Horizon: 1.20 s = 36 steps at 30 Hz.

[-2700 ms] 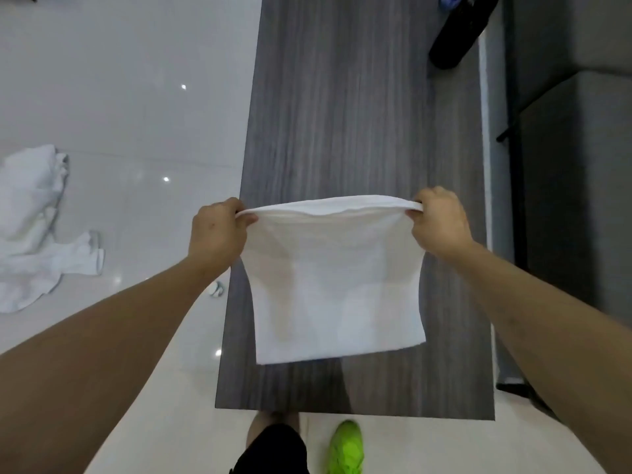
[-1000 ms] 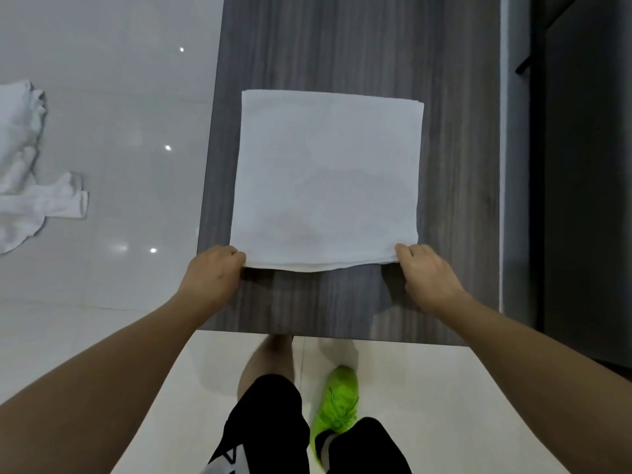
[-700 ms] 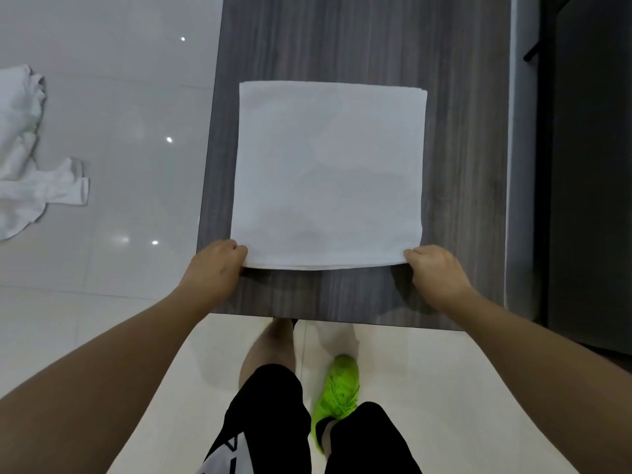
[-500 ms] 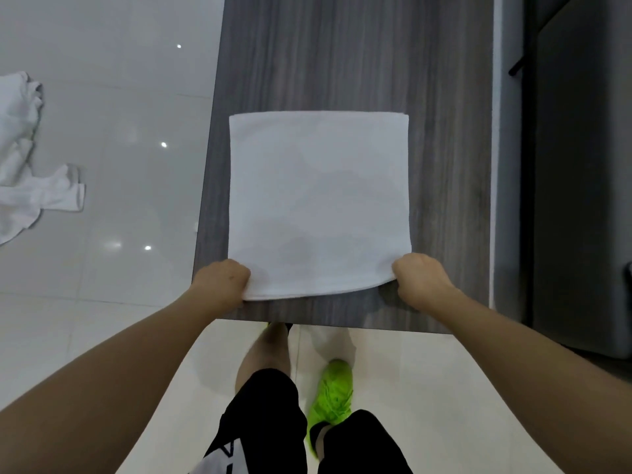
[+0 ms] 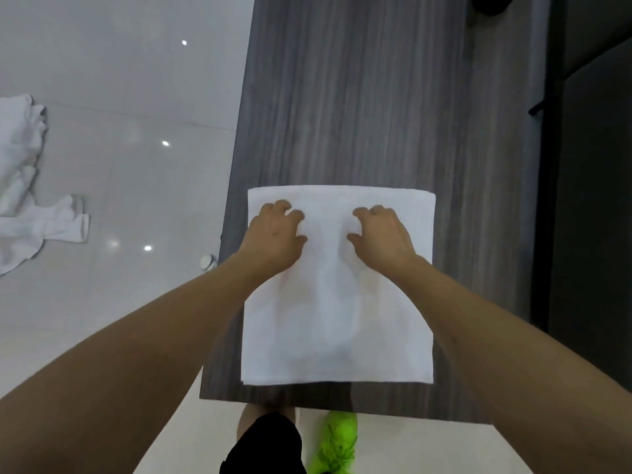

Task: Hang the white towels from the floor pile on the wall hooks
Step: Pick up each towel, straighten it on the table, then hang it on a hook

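A folded white towel (image 5: 338,323) lies flat as a square on the near end of a dark wood-grain table (image 5: 369,107). My left hand (image 5: 273,237) rests palm down on the towel's far left part, fingers loosely bent. My right hand (image 5: 383,234) rests the same way on its far right part. Neither hand grips the cloth. A pile of white towels (image 5: 24,186) lies crumpled on the glossy floor at the left edge. No wall hooks are in view.
The table's near edge sits just above my legs and a green shoe (image 5: 337,443). A small round white object (image 5: 208,261) lies on the floor by the table's left side. Dark furniture (image 5: 595,200) stands along the right, and a black object (image 5: 489,3) at the table's far end.
Both hands let go of the towel's near corners and moved forward onto its top, near the far edge. The towel now lies closer to the table's near end.
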Each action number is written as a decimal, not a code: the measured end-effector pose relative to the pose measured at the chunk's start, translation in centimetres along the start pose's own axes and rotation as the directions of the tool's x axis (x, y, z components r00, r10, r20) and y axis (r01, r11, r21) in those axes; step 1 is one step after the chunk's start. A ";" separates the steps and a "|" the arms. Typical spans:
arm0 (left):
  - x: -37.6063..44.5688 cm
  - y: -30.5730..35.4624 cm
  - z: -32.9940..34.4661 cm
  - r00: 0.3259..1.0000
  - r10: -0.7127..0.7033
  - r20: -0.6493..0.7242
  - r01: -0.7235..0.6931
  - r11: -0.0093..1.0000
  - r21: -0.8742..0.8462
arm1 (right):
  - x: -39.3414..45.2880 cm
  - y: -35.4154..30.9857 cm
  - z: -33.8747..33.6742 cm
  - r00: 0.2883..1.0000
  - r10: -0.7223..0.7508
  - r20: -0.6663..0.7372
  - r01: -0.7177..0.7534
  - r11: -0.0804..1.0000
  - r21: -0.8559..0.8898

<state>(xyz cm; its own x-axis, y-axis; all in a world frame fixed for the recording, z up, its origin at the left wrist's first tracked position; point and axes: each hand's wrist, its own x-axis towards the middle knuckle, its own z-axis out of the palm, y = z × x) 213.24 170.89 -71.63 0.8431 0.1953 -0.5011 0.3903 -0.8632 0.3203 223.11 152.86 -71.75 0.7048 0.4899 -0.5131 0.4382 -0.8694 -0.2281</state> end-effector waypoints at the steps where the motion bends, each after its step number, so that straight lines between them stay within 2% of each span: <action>1: 1.3 -0.2 -0.1 1.000 -0.004 -0.030 0.004 1.000 -0.001 | 1.7 -0.4 0.0 0.998 -0.046 -0.040 0.046 0.999 0.004; 4: 4.8 -1.2 0.4 0.995 -0.011 -0.098 0.010 1.000 -0.003 | 6.1 -0.7 0.5 0.981 -0.153 -0.116 0.142 0.985 -0.098; 7: 7.3 -1.7 1.3 0.991 0.000 -0.134 0.006 0.999 0.045 | 8.8 -0.6 1.0 0.983 -0.141 -0.120 0.120 0.979 -0.167; 12: 9.2 -0.7 0.8 0.992 -0.087 -0.090 0.096 0.990 0.103 | 10.2 -0.7 0.1 0.991 -0.133 0.000 0.131 0.974 -0.187; 14: 9.3 -0.6 0.5 0.996 -0.081 -0.037 0.085 0.990 0.115 | 9.9 -0.6 -0.2 0.986 -0.148 0.070 0.157 0.978 -0.138; 17: 8.4 -0.6 -0.2 0.999 -0.038 0.014 0.038 0.999 0.038 | 8.3 -0.7 -1.1 0.983 -0.145 0.116 0.149 0.988 -0.027; 22: 4.4 2.0 -3.9 0.993 0.038 0.109 -0.037 0.999 -0.013 | 3.0 -0.6 -4.4 0.981 -0.165 0.105 0.165 0.986 0.016; 24: 2.0 3.7 -6.1 0.994 0.055 0.093 -0.056 0.998 0.005 | 0.3 -0.9 -6.6 0.981 -0.166 0.102 0.164 0.986 0.030; 26: -0.9 5.5 -8.4 0.997 0.052 0.055 -0.053 0.998 0.022 | -3.0 -1.4 -9.0 0.979 -0.192 0.071 0.192 0.981 0.001; 30: -8.9 9.6 -14.0 0.995 0.051 -0.083 -0.052 0.999 -0.015 | -11.3 -2.4 -14.5 0.958 -0.264 -0.113 0.250 0.961 -0.119; 33: -16.9 13.3 -18.4 0.971 0.075 -0.228 -0.087 0.995 -0.045 | -18.2 -3.8 -19.0 0.901 -0.343 -0.266 0.289 0.931 -0.224; 36: -24.9 16.3 -22.6 0.931 0.080 -0.356 -0.084 0.996 0.005 | -25.6 -5.9 -24.6 0.850 -0.391 -0.354 0.345 0.919 -0.189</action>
<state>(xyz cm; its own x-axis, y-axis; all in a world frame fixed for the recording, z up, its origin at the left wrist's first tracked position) 206.95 162.49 -35.77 0.9480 0.2782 -0.1545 0.3161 -0.8791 0.3568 216.18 147.07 -36.96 0.6247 0.7790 -0.0538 0.7513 -0.6184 -0.2306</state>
